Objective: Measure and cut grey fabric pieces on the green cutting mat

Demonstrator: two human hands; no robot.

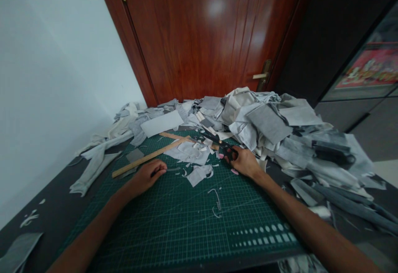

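One pair of scissors (220,142) is in the right hand (244,162), above the far right part of a green mat (186,233); the fingers curl around the handles, and the blades point forward and to the left. Whether the blades are parted is too small to tell. From the left hand (151,174), the scissors lie to the right and farther off, so the right hand is clearly the nearer. The left hand is closed, seeming to pinch a narrow grey strip (173,169) whose long axis runs sideways towards the right hand; the scissors' axis slants away, past the strip's far side. Between the hands, touching neither, a pale scrap (197,175) lies flat on the mat. Just beyond the left hand, a wooden slat (149,157) slopes from near left to far right. Around the mat's far and right edges, a heap of grey and white cloth (269,125) covers much of the dark tabletop (57,196). Behind the heap stands a red-brown door (192,36).
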